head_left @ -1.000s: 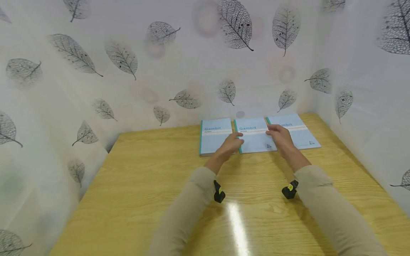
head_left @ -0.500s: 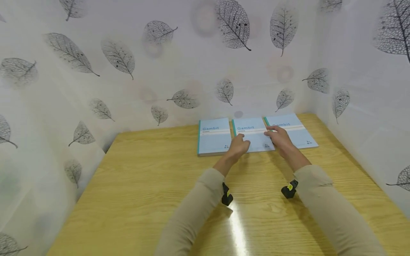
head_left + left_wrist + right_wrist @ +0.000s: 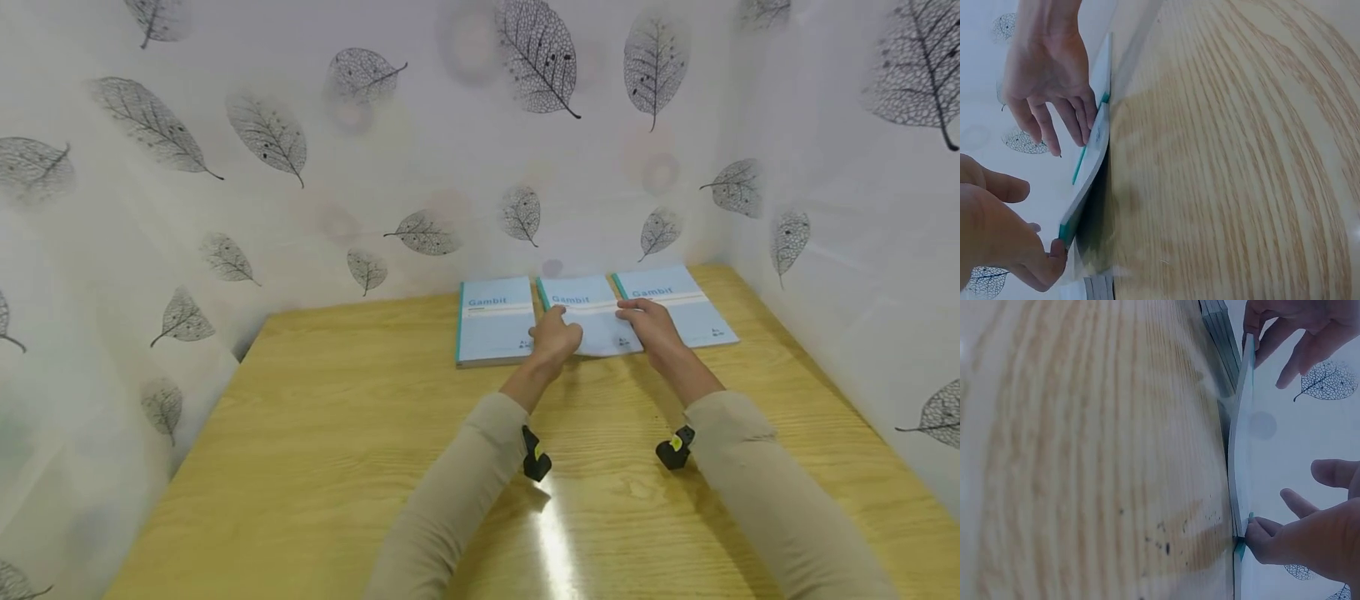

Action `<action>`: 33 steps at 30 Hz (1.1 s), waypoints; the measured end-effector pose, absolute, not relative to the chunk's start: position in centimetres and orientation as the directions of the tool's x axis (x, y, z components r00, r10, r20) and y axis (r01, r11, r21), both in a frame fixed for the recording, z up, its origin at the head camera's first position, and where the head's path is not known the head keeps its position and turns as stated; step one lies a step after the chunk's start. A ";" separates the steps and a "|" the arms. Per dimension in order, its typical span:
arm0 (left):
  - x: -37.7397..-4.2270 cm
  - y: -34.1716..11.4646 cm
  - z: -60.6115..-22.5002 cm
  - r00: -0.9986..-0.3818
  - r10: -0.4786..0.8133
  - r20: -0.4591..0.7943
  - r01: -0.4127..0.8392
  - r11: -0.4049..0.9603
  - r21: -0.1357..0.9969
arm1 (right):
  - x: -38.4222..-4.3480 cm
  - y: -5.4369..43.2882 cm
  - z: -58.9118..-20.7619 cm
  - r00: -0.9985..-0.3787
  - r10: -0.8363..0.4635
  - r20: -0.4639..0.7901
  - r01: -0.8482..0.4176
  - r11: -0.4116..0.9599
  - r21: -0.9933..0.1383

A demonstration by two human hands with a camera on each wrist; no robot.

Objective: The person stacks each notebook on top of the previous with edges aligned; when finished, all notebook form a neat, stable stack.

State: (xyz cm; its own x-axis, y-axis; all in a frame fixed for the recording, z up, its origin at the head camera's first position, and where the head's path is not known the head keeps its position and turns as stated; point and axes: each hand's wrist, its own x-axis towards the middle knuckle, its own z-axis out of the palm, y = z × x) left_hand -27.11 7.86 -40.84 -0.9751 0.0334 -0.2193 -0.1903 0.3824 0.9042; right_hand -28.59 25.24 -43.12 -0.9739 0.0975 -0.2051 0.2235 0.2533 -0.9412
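Three pale blue notebooks titled "Gambit" lie in a row by the back wall. My left hand (image 3: 555,337) grips the green spine edge of the middle notebook (image 3: 596,332). In the left wrist view that edge of the notebook (image 3: 1092,167) is raised off the table and its body bends. At the other side, my right hand (image 3: 656,327) rests its fingertips on the notebook's right edge, beside the right notebook (image 3: 697,312). The right wrist view has the right hand's lower fingers (image 3: 1260,540) at that edge, thumb and index finger apart.
The left notebook (image 3: 487,333), a thicker pile than one book, sits just left of my left hand. Leaf-printed cloth (image 3: 442,167) stands behind and along both sides of the wooden table (image 3: 337,433).
My left hand has moved right from beside the left notebook onto the middle notebook's spine edge, and that edge has risen. The right hand stays nearly in place.
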 end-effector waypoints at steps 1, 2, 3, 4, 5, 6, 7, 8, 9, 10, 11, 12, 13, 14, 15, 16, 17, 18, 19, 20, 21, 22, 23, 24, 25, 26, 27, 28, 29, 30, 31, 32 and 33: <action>-27.1 7.9 -40.8 -0.978 0.027 -0.208 -0.185 0.361 0.914 | -28.6 25.2 -43.1 -0.973 0.103 -0.207 0.227 0.249 -0.941; -27.1 7.9 -40.7 -0.980 0.020 -0.197 -0.179 0.339 0.924 | -28.6 25.2 -43.2 -0.972 0.107 -0.209 0.230 0.246 -0.942; -27.1 7.9 -40.6 -0.982 0.013 -0.187 -0.174 0.312 0.934 | -28.6 25.2 -43.2 -0.971 0.110 -0.211 0.233 0.243 -0.942; -27.1 7.9 -40.5 -0.985 0.007 -0.174 -0.165 0.278 0.946 | -28.6 25.2 -43.1 -0.971 0.108 -0.214 0.235 0.242 -0.941; -27.1 7.9 -40.4 -0.986 0.002 -0.164 -0.159 0.244 0.957 | -28.6 25.1 -43.1 -0.970 0.107 -0.218 0.237 0.240 -0.941; -27.2 7.9 -40.4 -0.988 -0.001 -0.155 -0.152 0.208 0.966 | -28.6 25.1 -43.1 -0.970 0.104 -0.219 0.238 0.241 -0.941; -27.2 7.9 -40.4 -0.989 -0.001 -0.147 -0.145 0.173 0.974 | -28.6 25.1 -43.0 -0.970 0.098 -0.221 0.239 0.245 -0.940; -27.3 7.8 -40.4 -0.990 -0.003 -0.143 -0.142 0.147 0.979 | -28.5 25.1 -43.0 -0.971 0.092 -0.220 0.237 0.247 -0.940; -27.3 7.8 -40.5 -0.990 -0.001 -0.139 -0.138 0.125 0.983 | -28.5 25.0 -43.0 -0.971 0.087 -0.221 0.236 0.248 -0.940; -27.3 7.8 -40.5 -0.991 0.002 -0.136 -0.135 0.104 0.985 | -28.4 25.0 -43.0 -0.972 0.082 -0.220 0.234 0.247 -0.940; -27.4 7.8 -40.5 -0.991 0.006 -0.134 -0.133 0.090 0.987 | -28.4 25.0 -43.1 -0.973 0.079 -0.217 0.230 0.246 -0.941; -27.4 7.7 -40.5 -0.991 0.011 -0.130 -0.129 0.079 0.988 | -28.4 25.0 -43.1 -0.974 0.077 -0.214 0.227 0.244 -0.943; -27.4 7.7 -40.6 -0.992 0.015 -0.128 -0.126 0.078 0.989 | -28.3 25.0 -43.1 -0.974 0.075 -0.212 0.224 0.244 -0.943; -27.4 7.6 -40.6 -0.992 0.020 -0.122 -0.120 0.080 0.990 | -28.3 25.0 -43.1 -0.975 0.074 -0.210 0.222 0.242 -0.945; -27.4 7.6 -40.6 -0.993 0.028 -0.115 -0.112 0.075 0.991 | -28.3 25.0 -43.1 -0.976 0.075 -0.206 0.218 0.240 -0.946; -27.4 7.6 -40.6 -0.993 0.036 -0.109 -0.106 0.072 0.992 | -28.3 25.0 -43.1 -0.976 0.073 -0.205 0.216 0.242 -0.946; -27.4 7.6 -40.6 -0.994 0.043 -0.100 -0.097 0.069 0.993 | -28.3 25.0 -43.2 -0.976 0.072 -0.203 0.215 0.243 -0.946; -27.4 7.5 -40.6 -0.995 0.047 -0.093 -0.090 0.068 0.994 | -28.3 25.0 -43.2 -0.977 0.071 -0.202 0.213 0.245 -0.946; -27.4 7.5 -40.6 -0.995 0.054 -0.086 -0.083 0.066 0.994 | -28.2 25.1 -43.2 -0.977 0.064 -0.203 0.212 0.249 -0.945; -27.4 7.4 -40.5 -0.995 0.061 -0.081 -0.077 0.063 0.995 | -28.2 25.1 -43.3 -0.977 0.058 -0.203 0.211 0.251 -0.945; -27.4 7.4 -40.5 -0.995 0.066 -0.076 -0.072 0.057 0.996 | -28.1 25.0 -43.3 -0.977 0.052 -0.206 0.213 0.253 -0.944; -27.4 7.4 -40.4 -0.995 0.070 -0.073 -0.069 0.052 0.996 | -28.1 25.0 -43.3 -0.977 0.046 -0.209 0.214 0.253 -0.944; -27.5 7.3 -40.3 -0.995 0.075 -0.071 -0.067 0.043 0.997 | -28.1 24.9 -43.4 -0.977 0.040 -0.210 0.213 0.249 -0.945; -27.5 7.2 -40.2 -0.994 0.082 -0.070 -0.068 0.034 0.997 | -28.0 24.9 -43.4 -0.977 0.032 -0.211 0.212 0.250 -0.945; -27.5 7.2 -40.2 -0.994 0.088 -0.069 -0.068 0.017 0.998 | -28.0 24.9 -43.4 -0.977 0.026 -0.211 0.211 0.242 -0.947; -27.6 7.1 -40.1 -0.993 0.091 -0.070 -0.070 0.001 0.998 | -28.0 24.9 -43.4 -0.977 0.024 -0.211 0.211 0.230 -0.950; -27.6 7.0 -40.0 -0.993 0.095 -0.069 -0.071 -0.024 0.997 | -28.0 24.9 -43.4 -0.977 0.023 -0.210 0.210 0.224 -0.952; -27.7 6.9 -40.0 -0.993 0.100 -0.068 -0.073 -0.044 0.996 | -28.0 24.9 -43.4 -0.978 0.019 -0.208 0.207 0.218 -0.954; -27.7 6.8 -40.0 -0.992 0.104 -0.067 -0.073 -0.064 0.995 | -28.0 25.0 -43.4 -0.978 0.016 -0.206 0.205 0.210 -0.956; -27.8 6.7 -40.0 -0.992 0.108 -0.065 -0.074 -0.082 0.994 | -28.0 25.0 -43.4 -0.979 0.013 -0.203 0.202 0.204 -0.958; -27.8 6.6 -40.0 -0.992 0.108 -0.063 -0.074 -0.097 0.993 | -28.1 25.0 -43.4 -0.979 0.014 -0.202 0.201 0.192 -0.961; -27.8 6.4 -40.0 -0.992 0.110 -0.062 -0.073 -0.107 0.992 | -28.1 25.0 -43.4 -0.979 0.014 -0.204 0.203 0.185 -0.962; -27.8 6.3 -40.0 -0.992 0.114 -0.060 -0.073 -0.117 0.991 | -28.1 25.1 -43.5 -0.979 0.012 -0.204 0.203 0.179 -0.963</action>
